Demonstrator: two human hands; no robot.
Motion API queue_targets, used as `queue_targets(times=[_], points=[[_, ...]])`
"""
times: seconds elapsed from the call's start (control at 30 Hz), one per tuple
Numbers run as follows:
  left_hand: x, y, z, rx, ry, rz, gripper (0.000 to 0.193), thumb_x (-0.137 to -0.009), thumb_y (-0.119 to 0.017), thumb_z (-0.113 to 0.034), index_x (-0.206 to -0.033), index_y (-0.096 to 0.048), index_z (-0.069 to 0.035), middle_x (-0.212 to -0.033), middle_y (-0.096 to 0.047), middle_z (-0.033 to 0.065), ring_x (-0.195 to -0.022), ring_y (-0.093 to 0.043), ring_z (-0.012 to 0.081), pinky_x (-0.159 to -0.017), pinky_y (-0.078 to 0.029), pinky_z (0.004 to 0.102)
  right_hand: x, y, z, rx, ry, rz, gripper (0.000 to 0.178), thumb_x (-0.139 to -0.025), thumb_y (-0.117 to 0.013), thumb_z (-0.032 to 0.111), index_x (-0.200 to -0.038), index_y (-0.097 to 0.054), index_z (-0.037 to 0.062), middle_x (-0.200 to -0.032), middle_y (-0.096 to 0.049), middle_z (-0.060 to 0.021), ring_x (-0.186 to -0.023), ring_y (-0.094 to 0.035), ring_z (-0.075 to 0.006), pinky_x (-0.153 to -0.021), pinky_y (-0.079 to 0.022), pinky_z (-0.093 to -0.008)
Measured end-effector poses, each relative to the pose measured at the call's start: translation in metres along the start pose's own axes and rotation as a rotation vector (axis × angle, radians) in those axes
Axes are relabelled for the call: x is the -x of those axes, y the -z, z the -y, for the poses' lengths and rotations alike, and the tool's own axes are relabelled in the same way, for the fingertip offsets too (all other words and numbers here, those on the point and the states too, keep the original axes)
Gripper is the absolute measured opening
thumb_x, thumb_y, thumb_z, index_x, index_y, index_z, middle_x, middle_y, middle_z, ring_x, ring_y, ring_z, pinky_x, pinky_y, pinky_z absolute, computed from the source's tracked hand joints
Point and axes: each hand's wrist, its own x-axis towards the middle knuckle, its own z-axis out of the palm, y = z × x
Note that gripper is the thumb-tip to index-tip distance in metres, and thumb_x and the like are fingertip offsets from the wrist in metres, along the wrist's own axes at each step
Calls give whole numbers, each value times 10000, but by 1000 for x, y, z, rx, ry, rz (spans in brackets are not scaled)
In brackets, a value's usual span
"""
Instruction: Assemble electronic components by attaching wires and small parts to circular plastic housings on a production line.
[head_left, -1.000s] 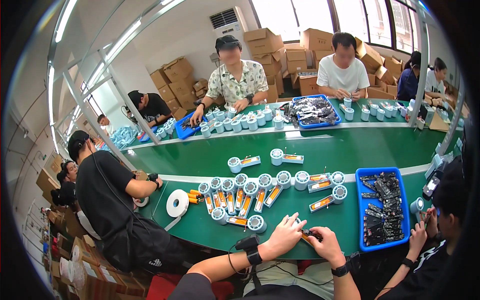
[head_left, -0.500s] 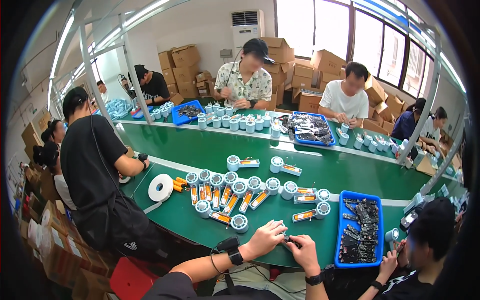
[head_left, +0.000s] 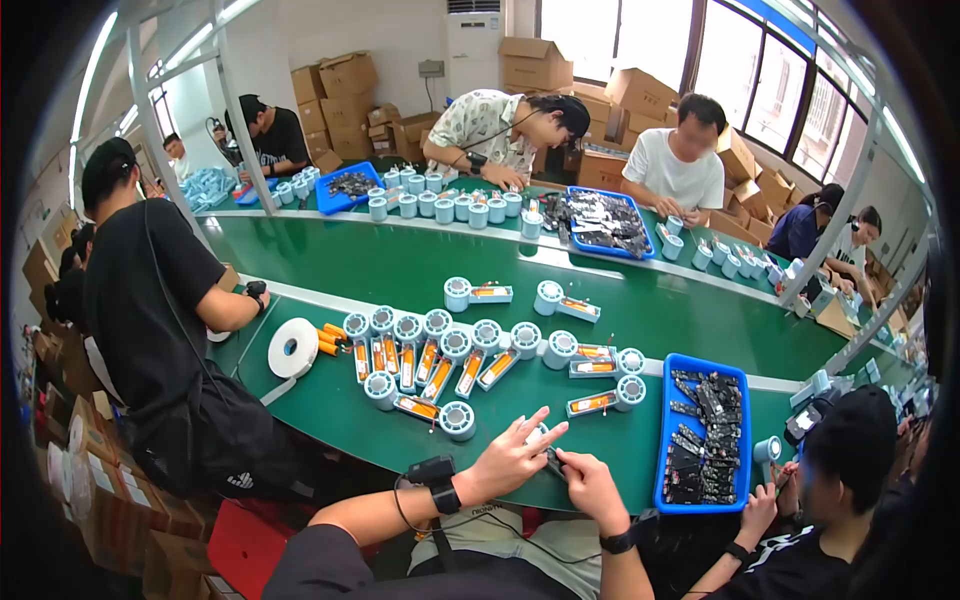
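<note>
While the left hand (head_left: 505, 462), fingers spread, partly covers a pale-blue housing (head_left: 537, 434), its grip unclear, the right hand (head_left: 592, 483) clamps a dark piece (head_left: 555, 462), probably for steadiness; both are by the near edge of the worktop (head_left: 330, 440); a blue tray (head_left: 705, 364) stands near, presumably for reach.

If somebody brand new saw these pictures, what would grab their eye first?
Probably the cluster of light-blue units with round heads and orange inserts, midway along the near green table. Next, the bright blue tray of dark parts to their right, and the white roll to their left. At the near edge, the left hand and right hand work close together.
</note>
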Motion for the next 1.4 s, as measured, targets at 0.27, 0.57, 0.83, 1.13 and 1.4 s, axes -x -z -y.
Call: queue_targets(times=[0.27, 0.57, 0.83, 1.13, 1.4], points=[[6, 0, 14, -18, -143, -17, 97, -849, -671, -138, -803, -665, -52, -1555, -490, 87, -1413, -460, 352, -1082, -484, 574, -9, 26, -5, -505, -477, 473, 395, -921, -609, -17, -1306, -690, 17, -1036, -755, -48, -838, -631, -59, -741, -503, -227], [-5, 0, 14, -50, -144, 28, 161, -861, -672, -179, -728, -674, -88, -1549, -497, 57, -1415, -463, 288, -1130, -423, 587, -1, 9, -23, -592, -484, 313, 362, -946, -616, -36, -1299, -686, 4, -1110, -748, -70, -938, -655, -97, -817, -528, -257], [-11, -5, 28, 58, -138, 184, 88, -811, -715, -158, -799, -660, -91, -1315, -655, 34, -1272, -580, 285, -1023, -523, 527, 3, 13, -21, -583, -328, 237, 277, -989, -618, 30, -1251, -701, -4, -1132, -738, -85, -969, -659, -115, -854, -526, -268], [-79, 38, 90, -12, 10, -62, 98, -776, -767, -173, -827, -689, -142, -967, -727, -4, -952, -685, 250, -733, -578, 377, 17, -6, -32, -871, -315, -143, 286, -1074, -535, 154, -1217, -670, -54, -1134, -734, -123, -985, -671, -161, -912, -534, -297], [-95, 11, 295, -359, 839, 52, 82, -859, -717, -230, -911, -732, -167, -1066, -724, 77, -1014, -669, 333, -803, -564, 497, 20, -5, -40, -810, -280, -47, 240, -1060, -542, 104, -1206, -659, -46, -1098, -739, -124, -974, -677, -157, -895, -549, -296]])
